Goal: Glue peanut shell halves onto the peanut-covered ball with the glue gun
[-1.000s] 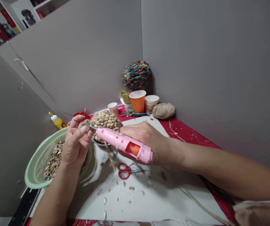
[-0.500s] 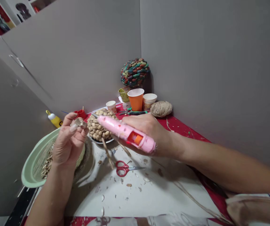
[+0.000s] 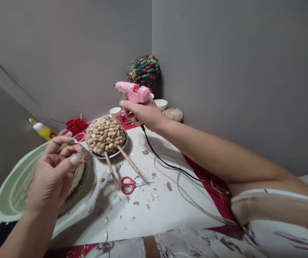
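Grey walls (image 3: 224, 71), right hand (image 3: 147, 114) around one glue gun (image 3: 132, 92)

the light is soft, cool and rather dim, its source out of view. grey walls (image 3: 218, 64) look flat and muted, darkest at nine o'clock, while the white board (image 3: 154, 211) is brightest towards six. a dark shadow hugs the multicoloured ball (image 3: 143, 71) on its three o'clock side, and broad soft-edged shadows spread over the board towards seven. the left hand (image 3: 57, 166) is smeared by blur, and the pink glue gun (image 3: 132, 92) is slightly soft. wide-angle distortion stretches the forearms towards four and eight o'clock. fine detail looks smudged, with the scissors (image 3: 132, 185) fairly clear.
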